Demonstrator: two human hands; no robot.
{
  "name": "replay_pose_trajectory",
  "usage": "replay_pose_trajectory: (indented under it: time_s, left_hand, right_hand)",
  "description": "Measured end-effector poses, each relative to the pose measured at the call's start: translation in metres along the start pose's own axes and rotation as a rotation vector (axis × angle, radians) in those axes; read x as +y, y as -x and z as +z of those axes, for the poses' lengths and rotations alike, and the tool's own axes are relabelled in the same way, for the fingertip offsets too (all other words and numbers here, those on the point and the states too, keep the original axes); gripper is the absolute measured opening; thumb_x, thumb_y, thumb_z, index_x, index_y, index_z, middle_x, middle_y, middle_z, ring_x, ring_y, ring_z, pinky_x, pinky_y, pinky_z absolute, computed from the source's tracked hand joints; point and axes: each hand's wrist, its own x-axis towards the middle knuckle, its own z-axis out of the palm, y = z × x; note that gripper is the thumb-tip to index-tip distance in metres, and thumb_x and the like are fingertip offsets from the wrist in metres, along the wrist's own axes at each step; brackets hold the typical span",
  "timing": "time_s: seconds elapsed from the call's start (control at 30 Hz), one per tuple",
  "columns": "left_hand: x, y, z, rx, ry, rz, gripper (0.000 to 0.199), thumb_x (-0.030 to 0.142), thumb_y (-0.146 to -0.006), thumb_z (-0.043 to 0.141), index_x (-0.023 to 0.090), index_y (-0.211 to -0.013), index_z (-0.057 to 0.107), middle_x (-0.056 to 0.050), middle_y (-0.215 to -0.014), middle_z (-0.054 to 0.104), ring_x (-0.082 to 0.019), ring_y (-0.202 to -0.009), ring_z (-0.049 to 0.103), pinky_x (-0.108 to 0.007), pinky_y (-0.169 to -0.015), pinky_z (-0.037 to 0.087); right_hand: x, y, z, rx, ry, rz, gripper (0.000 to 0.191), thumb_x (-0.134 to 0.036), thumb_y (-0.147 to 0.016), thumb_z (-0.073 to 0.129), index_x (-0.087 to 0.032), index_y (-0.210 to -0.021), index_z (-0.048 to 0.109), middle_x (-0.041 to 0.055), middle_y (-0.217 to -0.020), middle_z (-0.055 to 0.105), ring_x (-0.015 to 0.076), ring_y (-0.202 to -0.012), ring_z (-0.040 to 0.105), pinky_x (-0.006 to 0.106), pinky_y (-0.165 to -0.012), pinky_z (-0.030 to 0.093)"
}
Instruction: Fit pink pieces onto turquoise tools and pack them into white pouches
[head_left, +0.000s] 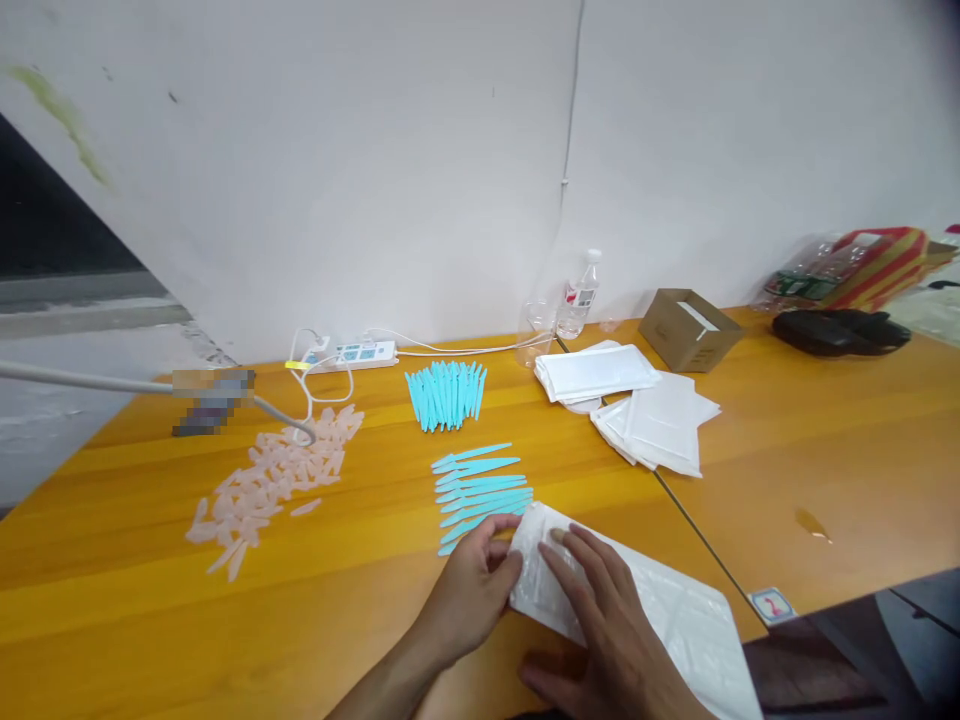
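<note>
The white bag (686, 610) is pinched at one end by the left hand (474, 580), touched from above by the spread right hand (611, 615).

White was shown by the plastic packet (682, 610), turquoise by the sticks (446, 397) and pale pink by the small pieces (277, 475). The table (150, 640) was streaked orange-brown, the whitish wall (375, 170) was smeared yellow-green, and the bag (892, 262) was striped in red and yellow.

Two hands (615, 625); one held white packet (694, 610); two groups of blue sticks (446, 395); one cardboard box (679, 335); one power strip (367, 353).
</note>
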Motion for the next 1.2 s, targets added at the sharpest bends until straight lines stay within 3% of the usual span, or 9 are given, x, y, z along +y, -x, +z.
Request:
replay_pose_trajectory:
  time_s: [0.1, 0.23, 0.43, 0.53, 0.63, 0.83, 1.0, 1.1, 1.2]
  left_hand:
    - [0.005, -0.002, 0.000, -0.012, 0.027, -0.015, 0.050, 0.046, -0.087, 0.069, 0.017, -0.125, 0.054, -0.003, -0.082, 0.070, -0.013, -0.066, 0.060, -0.024, -0.063, 0.042]
    - [0.003, -0.002, 0.000, 0.074, -0.030, -0.034, 0.047, 0.050, -0.088, 0.066, 0.016, -0.119, 0.057, 0.000, -0.072, 0.063, -0.010, -0.058, 0.052, -0.023, -0.056, 0.037]
    - [0.002, 0.017, -0.010, 0.338, -0.217, 0.029, 0.039, 0.043, -0.087, 0.067, 0.020, -0.118, 0.058, 0.001, -0.072, 0.062, -0.013, -0.062, 0.053, -0.023, -0.058, 0.040]
    - [0.011, 0.031, -0.018, 0.334, -0.288, 0.066, 0.028, 0.044, -0.088, 0.065, 0.019, -0.100, 0.066, -0.002, -0.077, 0.066, -0.015, -0.068, 0.057, -0.024, -0.061, 0.043]
    - [0.015, 0.041, -0.032, 0.295, -0.370, 0.070, 0.030, 0.046, -0.090, 0.061, 0.018, -0.086, 0.068, -0.002, -0.076, 0.066, -0.015, -0.067, 0.054, -0.024, -0.059, 0.041]
    - [0.026, 0.041, -0.078, 0.085, -0.569, 0.093, 0.020, 0.036, -0.087, 0.065, 0.017, -0.088, 0.071, 0.001, -0.069, 0.066, -0.012, -0.061, 0.055, -0.022, -0.054, 0.037]
    - [0.067, -0.005, -0.100, 0.170, -1.002, 0.278, 0.031, 0.044, -0.093, 0.056, 0.020, -0.095, 0.076, -0.004, -0.083, 0.074, -0.018, -0.075, 0.066, -0.026, -0.066, 0.048]
    - [0.082, -0.057, -0.091, 0.220, -1.116, 0.316, 0.023, 0.036, -0.093, 0.059, 0.023, -0.099, 0.077, -0.007, -0.105, 0.075, -0.023, -0.099, 0.067, -0.034, -0.088, 0.049]
    - [0.081, -0.106, -0.074, 0.213, -1.217, 0.275, 0.016, 0.030, -0.090, 0.066, 0.019, -0.098, 0.074, -0.009, -0.110, 0.071, -0.026, -0.105, 0.066, -0.042, -0.092, 0.051]
  right_hand:
    - [0.024, -0.007, 0.004, -0.066, 0.061, 0.043, 0.111, -0.031, -0.070, 0.074, -0.011, -0.158, 0.010, 0.0254, -0.154, 0.037, 0.0484, -0.143, 0.029, 0.064, -0.109, 0.034]
    - [0.038, -0.033, 0.006, -0.242, -0.091, -0.021, 0.104, -0.012, -0.074, 0.058, -0.014, -0.158, -0.003, 0.0206, -0.131, 0.059, 0.0349, -0.112, 0.059, 0.051, -0.094, 0.048]
    - [0.034, -0.064, -0.011, -0.399, -0.212, -0.232, 0.096, -0.006, -0.070, 0.056, -0.020, -0.157, 0.017, 0.0145, -0.134, 0.060, 0.0294, -0.118, 0.057, 0.048, -0.103, 0.041]
    - [0.019, -0.063, -0.004, -0.395, -0.204, -0.286, 0.099, -0.010, -0.067, 0.061, -0.019, -0.156, 0.020, 0.0148, -0.141, 0.056, 0.0316, -0.128, 0.050, 0.051, -0.111, 0.034]
    - [-0.004, -0.051, 0.012, -0.271, -0.167, -0.164, 0.100, -0.014, -0.069, 0.064, -0.014, -0.156, 0.015, 0.0196, -0.142, 0.051, 0.0353, -0.129, 0.048, 0.054, -0.109, 0.035]
    - [-0.032, -0.042, 0.019, -0.195, -0.165, 0.050, 0.056, -0.009, -0.075, 0.062, -0.023, -0.129, 0.049, 0.0110, -0.116, 0.060, 0.0283, -0.105, 0.058, 0.043, -0.089, 0.048]
    - [-0.016, -0.058, -0.001, -0.160, -0.130, 0.132, 0.062, -0.010, -0.068, 0.066, -0.023, -0.127, 0.049, 0.0120, -0.126, 0.056, 0.0311, -0.118, 0.053, 0.047, -0.099, 0.044]
    - [-0.002, -0.068, -0.012, -0.209, -0.117, 0.166, 0.061, -0.012, -0.068, 0.067, -0.022, -0.125, 0.048, 0.0113, -0.122, 0.058, 0.0305, -0.113, 0.054, 0.048, -0.098, 0.043]
    - [0.012, -0.075, -0.020, -0.223, -0.102, 0.166, 0.071, -0.013, -0.066, 0.067, -0.020, -0.133, 0.043, 0.0120, -0.121, 0.057, 0.0309, -0.113, 0.054, 0.051, -0.100, 0.040]
